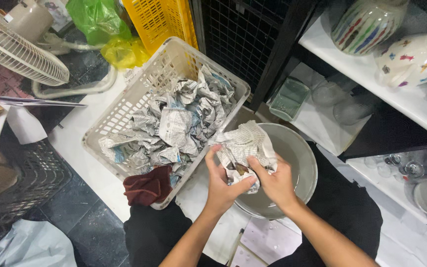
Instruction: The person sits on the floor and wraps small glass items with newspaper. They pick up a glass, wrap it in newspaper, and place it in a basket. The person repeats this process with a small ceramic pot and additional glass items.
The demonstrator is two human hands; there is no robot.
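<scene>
Dark floor below, shelves at right; my left hand (222, 185) and right hand (276, 184) both clutch a crumpled newspaper bundle (243, 148), grey print, something brown peeking out, over the grey bowl (300, 158) beside the white basket (119, 111).

White plastic basket (124, 111) full of crumpled newspaper (174, 123), dark red cloth (148, 187) at its near corner. Yellow crate (160, 20) and green plastic bag (97, 17) behind. White fan (16, 47) far left. Shelf (371, 74) at right carries striped vase (366, 22), spotted teapot (413, 59); glasses (401, 168) on lower shelf.
</scene>
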